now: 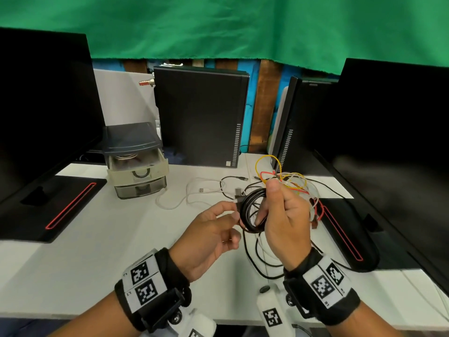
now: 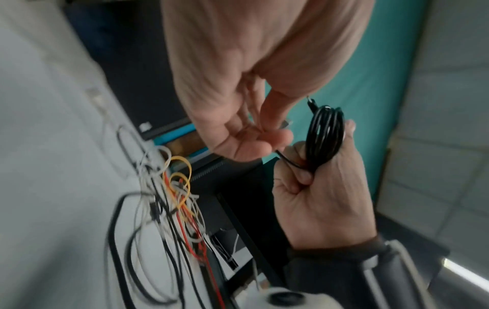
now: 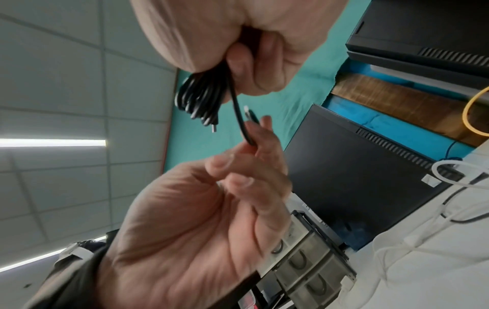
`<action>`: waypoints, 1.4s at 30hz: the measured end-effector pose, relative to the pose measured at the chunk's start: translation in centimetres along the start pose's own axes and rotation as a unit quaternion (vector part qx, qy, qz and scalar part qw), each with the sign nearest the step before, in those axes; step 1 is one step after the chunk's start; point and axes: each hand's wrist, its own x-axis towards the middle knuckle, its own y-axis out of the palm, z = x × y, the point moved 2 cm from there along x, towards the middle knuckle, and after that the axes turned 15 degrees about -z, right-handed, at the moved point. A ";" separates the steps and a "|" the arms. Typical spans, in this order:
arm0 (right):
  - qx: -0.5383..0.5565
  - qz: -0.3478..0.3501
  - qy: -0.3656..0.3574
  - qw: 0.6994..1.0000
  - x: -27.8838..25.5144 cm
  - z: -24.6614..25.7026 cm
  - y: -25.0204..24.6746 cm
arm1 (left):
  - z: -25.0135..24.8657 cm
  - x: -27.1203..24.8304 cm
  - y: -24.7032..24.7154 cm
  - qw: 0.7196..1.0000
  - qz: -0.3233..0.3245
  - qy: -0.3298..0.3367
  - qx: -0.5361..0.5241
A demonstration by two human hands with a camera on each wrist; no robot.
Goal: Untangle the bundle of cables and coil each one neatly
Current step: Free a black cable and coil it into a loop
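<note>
your left hand [image 1: 213, 237] sits nearest you, thumb and forefinger pinching the free end of the thin black cable [image 3: 242, 123], with the other fingers loosely curled behind. that end runs a short way from your fingertips across to the black coil [image 1: 251, 212], and its metal-tipped plug [image 3: 248, 114] pokes out past your pinch, pointing up and away from you. your right hand [image 1: 284, 224] is closed around the far side of the coil, thumb on top, fingers wrapped through the loops; the ring stands on edge, held above the white table [image 1: 85, 263], its flat face turned toward your left hand. a second plug [image 3: 213, 127] hangs from the coil toward your left fingers. just beyond your right knuckles lies the tangle of yellow, red, white and black wires [image 1: 291, 183] on the table. farther left of your fingers, a loose white cable [image 1: 194, 193] lies flat.
</note>
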 end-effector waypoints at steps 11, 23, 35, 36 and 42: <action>0.014 0.091 0.162 0.982 -0.4 -1.4 0.7 | -1.6 -0.8 0.1 0.983 0.029 0.141 0.114; -0.065 0.109 0.117 0.985 -1.2 -3.0 1.1 | -0.9 -0.4 0.1 0.982 0.004 0.154 0.110; -0.064 0.168 0.065 0.981 -1.0 -1.8 0.9 | -0.5 0.2 -0.8 0.864 -0.041 0.364 0.346; -0.056 0.169 0.065 0.982 -1.1 -1.8 0.9 | -0.5 0.1 -0.7 0.860 -0.062 0.380 0.334; -0.006 0.205 0.094 0.974 -2.3 -2.4 1.4 | -1.1 0.6 -0.9 0.941 -0.137 0.281 0.132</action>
